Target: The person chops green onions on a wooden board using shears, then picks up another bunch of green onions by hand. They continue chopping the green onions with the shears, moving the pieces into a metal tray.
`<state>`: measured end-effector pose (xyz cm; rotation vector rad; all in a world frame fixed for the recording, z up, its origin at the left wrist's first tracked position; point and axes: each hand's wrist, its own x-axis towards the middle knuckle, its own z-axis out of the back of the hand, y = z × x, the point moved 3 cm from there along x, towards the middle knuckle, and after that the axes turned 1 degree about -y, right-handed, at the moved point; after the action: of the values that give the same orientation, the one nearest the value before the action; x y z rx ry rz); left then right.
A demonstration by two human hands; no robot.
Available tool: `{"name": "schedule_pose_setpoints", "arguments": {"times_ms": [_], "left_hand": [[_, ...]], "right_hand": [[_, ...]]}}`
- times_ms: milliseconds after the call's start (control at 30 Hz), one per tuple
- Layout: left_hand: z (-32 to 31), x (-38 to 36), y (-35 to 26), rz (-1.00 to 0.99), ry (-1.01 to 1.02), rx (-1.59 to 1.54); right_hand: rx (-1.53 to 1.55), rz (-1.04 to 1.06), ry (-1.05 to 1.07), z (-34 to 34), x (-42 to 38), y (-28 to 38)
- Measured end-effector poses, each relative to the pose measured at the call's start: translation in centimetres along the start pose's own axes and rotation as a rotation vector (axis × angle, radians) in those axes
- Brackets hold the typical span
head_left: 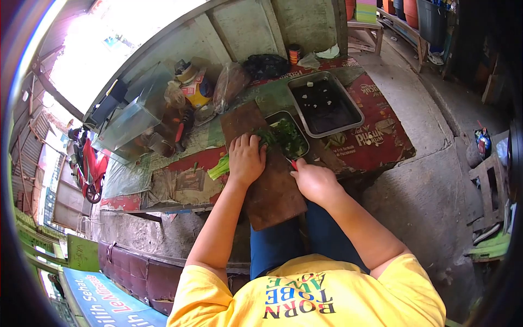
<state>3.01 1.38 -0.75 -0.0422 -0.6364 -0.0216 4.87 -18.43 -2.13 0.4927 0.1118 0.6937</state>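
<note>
My left hand (246, 158) is closed over a bunch of leafy greens on a long wooden cutting board (275, 201). The pale green stalks (219, 168) stick out to the left of it. In my right hand (317, 182) is a knife (294, 164) with a red handle, held at the board's right edge; most of its blade is hard to make out. Chopped greens (290, 135) lie in a small metal tray (308, 147) just beyond the knife, beside the board.
A larger metal tray (339, 131) with dark contents and small white pieces stands at the right. Behind the board are plastic bags (230, 87), a black bag (266, 66) and a small can (294, 53). A glass case (133, 122) stands at the left.
</note>
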Motion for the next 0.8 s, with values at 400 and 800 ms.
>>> {"name": "schedule_pose_setpoints", "arguments": {"times_ms": [400, 800], "left_hand": [[-0.2, 0.0, 0.1, 0.011, 0.025, -0.042], [0.0, -0.3, 0.9, 0.02, 0.113, -0.097]], "right_hand": [[0.004, 0.056, -0.1, 1.1, 2.2, 1.7], [-0.028, 0.038, 0.043, -1.0, 5.5, 1.9]]}}
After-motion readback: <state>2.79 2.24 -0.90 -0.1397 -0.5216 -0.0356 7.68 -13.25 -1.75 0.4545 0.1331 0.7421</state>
